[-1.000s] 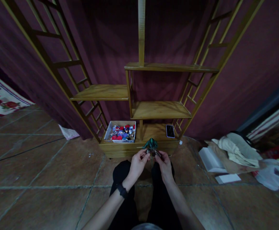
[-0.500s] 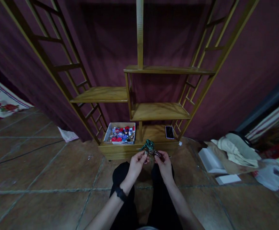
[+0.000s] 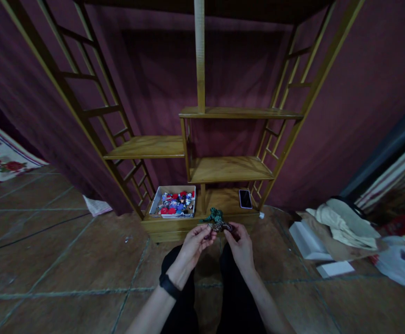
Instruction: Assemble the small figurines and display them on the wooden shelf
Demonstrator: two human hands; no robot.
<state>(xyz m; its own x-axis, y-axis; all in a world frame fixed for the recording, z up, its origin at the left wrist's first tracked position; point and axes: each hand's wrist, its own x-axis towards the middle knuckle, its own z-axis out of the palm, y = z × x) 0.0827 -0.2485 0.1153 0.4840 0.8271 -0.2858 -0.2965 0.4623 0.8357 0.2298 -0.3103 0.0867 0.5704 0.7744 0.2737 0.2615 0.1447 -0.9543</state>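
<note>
Between both hands, above my knees, is a small ornate object with a dark green, knobbly upper part and a brown base, perhaps a figurine (image 3: 216, 217). My left hand (image 3: 192, 245) is closed on its left end, thumb and fingers pinching the brown part; a dark band circles that wrist. Its right end is pinched by my right hand (image 3: 240, 246). The fine shape of the piece is too small and dark to make out. Just beyond the hands is the lowest shelf, where a shallow cardboard box (image 3: 156, 202) holds many small red, blue and white pieces.
A wooden shelf unit (image 3: 226, 169) stands in front of a maroon curtain (image 3: 160, 69). A phone (image 3: 245, 198) lies on its lowest board. White boxes (image 3: 309, 241), cloth (image 3: 342, 227) and a plastic bag (image 3: 397, 260) lie on the tiled floor at right; a cable (image 3: 31, 235) runs at left.
The view has tilted up slightly, so the shelf sits lower in the picture. The held object is turned a little, with its brown part lying more level between my hands.
</note>
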